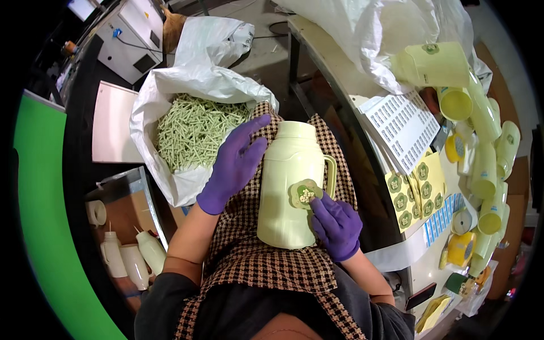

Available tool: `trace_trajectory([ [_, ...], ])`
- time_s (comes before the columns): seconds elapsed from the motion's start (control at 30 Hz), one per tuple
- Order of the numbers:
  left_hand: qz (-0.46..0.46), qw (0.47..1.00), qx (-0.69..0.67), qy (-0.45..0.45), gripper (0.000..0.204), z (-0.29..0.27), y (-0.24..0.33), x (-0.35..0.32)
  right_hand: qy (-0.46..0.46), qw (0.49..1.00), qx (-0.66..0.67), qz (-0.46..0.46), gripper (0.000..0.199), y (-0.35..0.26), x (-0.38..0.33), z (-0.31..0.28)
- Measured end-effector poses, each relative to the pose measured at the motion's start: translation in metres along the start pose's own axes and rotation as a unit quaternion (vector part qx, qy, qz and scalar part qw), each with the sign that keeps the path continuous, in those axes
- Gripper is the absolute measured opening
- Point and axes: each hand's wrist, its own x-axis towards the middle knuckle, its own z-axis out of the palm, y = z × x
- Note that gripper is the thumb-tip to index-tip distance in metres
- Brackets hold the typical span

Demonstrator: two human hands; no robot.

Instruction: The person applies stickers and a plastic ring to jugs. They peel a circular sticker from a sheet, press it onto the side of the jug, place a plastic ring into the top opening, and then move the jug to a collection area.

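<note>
A: Where is the pale green jug [285,218] placed?

B: It is supported on the lap, over a checked apron [255,275], with its neck directed to the far side and its handle on the right.

A: How are the hands disposed?

B: Both are covered by purple gloves. The left hand [233,165] is held open, with fingers extended, just beside the jug's left flank; whether the jug is touched by it cannot be told. The right hand [337,229] is placed at the jug's near right side, fingers bent, with the fingertips brought to the edge of a flower-shaped label [298,195]; whether the label is pinched or merely pressed cannot be determined.

A: What is seen to the left?

B: Many thin green pieces [190,133] are contained in an open white sack [170,85]. Nearer, several pale bottles [135,266] are held in a box.

A: And to the right?

B: A desk [334,48] is occupied by a white printed sheet [401,127], yellow sheets of similar labels [429,178], yellow-green containers [484,175] along the right side and, at the near edge, a phone [421,296].
</note>
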Motion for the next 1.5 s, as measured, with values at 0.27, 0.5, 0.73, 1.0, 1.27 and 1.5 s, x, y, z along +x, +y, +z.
trace_trajectory([
  [0.27, 0.111, 0.978, 0.173, -0.045, 0.079, -0.006, 0.024, -0.011, -0.027, 0.998, -0.055, -0.02, 0.046, -0.013, 0.006, 0.006],
  [0.5, 0.127, 0.935, 0.317, -0.091, 0.108, 0.026, 0.002, -0.013, -0.164, 0.983, -0.068, 0.053, 0.05, -0.016, 0.0, -0.023],
  [0.73, 0.175, 0.953, 0.23, -0.089, 0.05, -0.016, -0.053, 0.078, -0.014, 0.961, -0.105, 0.257, 0.037, 0.044, -0.061, -0.084],
  [1.0, 0.169, 0.92, 0.319, -0.156, 0.027, 0.041, 0.053, 0.088, 0.039, 0.939, -0.201, 0.276, 0.028, 0.12, -0.008, -0.105],
  [1.27, 0.228, 0.745, 0.618, -0.104, 0.024, 0.112, 0.001, 0.111, 0.039, 0.93, -0.236, 0.279, 0.017, 0.167, -0.006, -0.068],
  [1.5, 0.375, 0.743, 0.432, -0.347, 0.055, 0.214, 0.0, 0.169, 0.07, 0.92, -0.262, 0.284, 0.015, 0.168, 0.001, -0.053],
])
